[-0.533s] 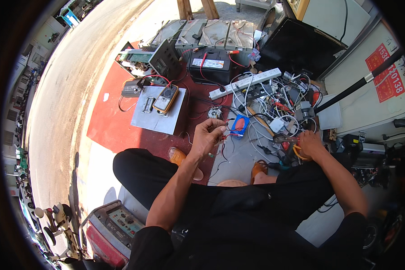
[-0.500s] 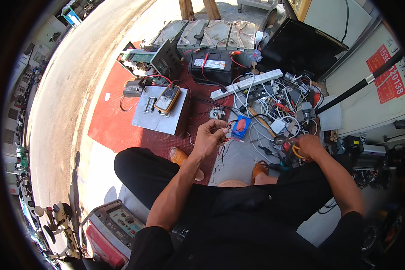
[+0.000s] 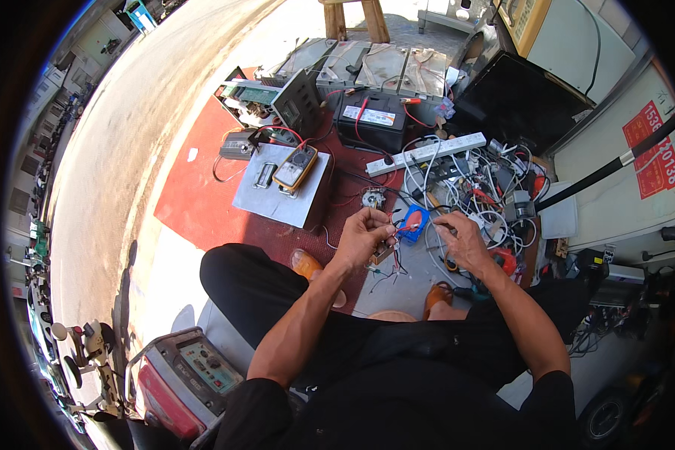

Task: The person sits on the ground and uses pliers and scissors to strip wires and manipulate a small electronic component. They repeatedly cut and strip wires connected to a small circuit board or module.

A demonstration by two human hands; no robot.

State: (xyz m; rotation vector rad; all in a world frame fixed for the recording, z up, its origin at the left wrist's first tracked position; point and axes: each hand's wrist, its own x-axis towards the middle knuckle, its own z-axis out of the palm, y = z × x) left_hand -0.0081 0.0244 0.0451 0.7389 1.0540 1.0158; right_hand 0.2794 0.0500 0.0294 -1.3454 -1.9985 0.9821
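Note:
My left hand (image 3: 364, 238) is closed in a pinch on a bunch of thin red and black wires (image 3: 399, 259), whose loose ends hang down between my knees. Just right of it, my right hand (image 3: 466, 241) has its fingers curled together. What those fingers hold, if anything, I cannot make out. A small yellow and black piece (image 3: 451, 264) shows below them; whether the hand touches it is unclear. Between and beyond the hands lies a blue box-shaped thing (image 3: 413, 223) with a reddish face. A small round metal part (image 3: 373, 198) sits behind the left hand.
A yellow multimeter (image 3: 295, 167) rests on a silver metal box (image 3: 270, 204). Behind stands a black battery (image 3: 371, 120) with clip leads. A white power strip (image 3: 426, 154) borders tangled cables (image 3: 495, 221) at right. A red generator-like machine (image 3: 180, 386) is at lower left.
My right hand has moved left from the cable pile's near edge to beside my left hand, which still holds the wires. The whole view has shifted slightly.

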